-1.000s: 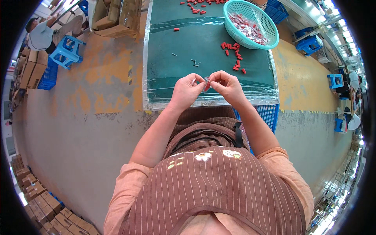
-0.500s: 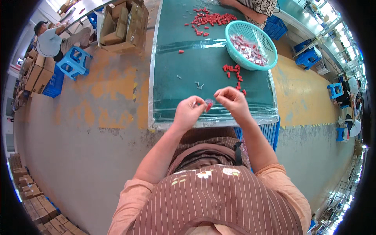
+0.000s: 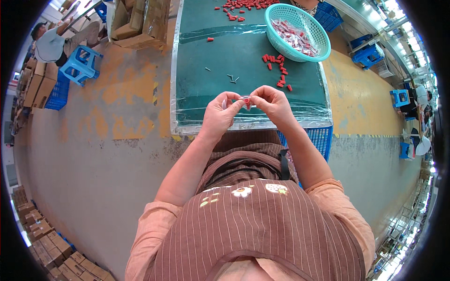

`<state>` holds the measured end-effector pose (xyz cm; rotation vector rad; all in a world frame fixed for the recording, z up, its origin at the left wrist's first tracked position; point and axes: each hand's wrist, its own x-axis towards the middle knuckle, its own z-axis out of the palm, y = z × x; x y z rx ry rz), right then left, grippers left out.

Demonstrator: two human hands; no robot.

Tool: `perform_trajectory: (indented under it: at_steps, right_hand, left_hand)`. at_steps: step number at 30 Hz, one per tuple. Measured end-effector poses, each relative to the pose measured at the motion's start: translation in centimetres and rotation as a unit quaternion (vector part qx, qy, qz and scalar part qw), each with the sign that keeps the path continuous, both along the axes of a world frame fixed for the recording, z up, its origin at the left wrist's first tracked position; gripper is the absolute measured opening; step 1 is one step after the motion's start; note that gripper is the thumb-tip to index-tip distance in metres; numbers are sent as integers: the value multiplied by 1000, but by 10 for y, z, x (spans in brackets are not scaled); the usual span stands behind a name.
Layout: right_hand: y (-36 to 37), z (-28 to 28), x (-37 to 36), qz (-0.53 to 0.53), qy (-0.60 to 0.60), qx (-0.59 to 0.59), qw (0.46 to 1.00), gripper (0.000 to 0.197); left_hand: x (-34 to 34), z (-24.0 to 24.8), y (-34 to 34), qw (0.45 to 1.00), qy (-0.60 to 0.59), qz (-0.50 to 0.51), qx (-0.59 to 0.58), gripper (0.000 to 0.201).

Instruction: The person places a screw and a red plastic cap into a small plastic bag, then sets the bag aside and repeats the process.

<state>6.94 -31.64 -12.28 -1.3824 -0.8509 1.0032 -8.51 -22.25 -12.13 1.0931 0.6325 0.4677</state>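
Note:
Over the near edge of the green table [image 3: 194, 86], a small clear plastic bag [image 3: 246, 99] with a red piece in it is pinched between both hands. My left hand [image 3: 217, 114] grips its left side, fingers curled and closed. My right hand [image 3: 275, 107] has thumb and forefinger closed at its right side. Fingertips cover much of the bag. Just beyond lie several small grey pins [image 3: 233, 78]. Loose red cylindrical pieces [image 3: 281, 70] lie ahead to the right.
A turquoise basket [image 3: 323, 58] full of bagged red pieces stands at the table's right. A pile of red pieces [image 3: 248, 4] lies at the far end, near another person. A blue crate [image 3: 321, 140] sits below the table; a blue stool [image 3: 82, 64] and cardboard box [image 3: 154, 28] stand left.
My right hand, apart from the bag before, has come left to meet it at the left hand. The whole view has shifted, so the table sits higher in the picture.

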Motion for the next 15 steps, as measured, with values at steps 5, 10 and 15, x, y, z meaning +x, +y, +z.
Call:
perform_trajectory:
  at_steps: [5,10,15]
  right_hand:
    - [-1,9,-3,-4,-21,5,1000,10]
    - [-1,21,-1,6,-22,-4,1000,9]
    - [5,21,-2,-5,-35,8,999,8]
  left_hand:
    - [0,0,-1,999,-10,12,30,9]
    - [3,2,2,999,-15,8,49,6]
    - [8,0,6,997,-19,18,76,8]
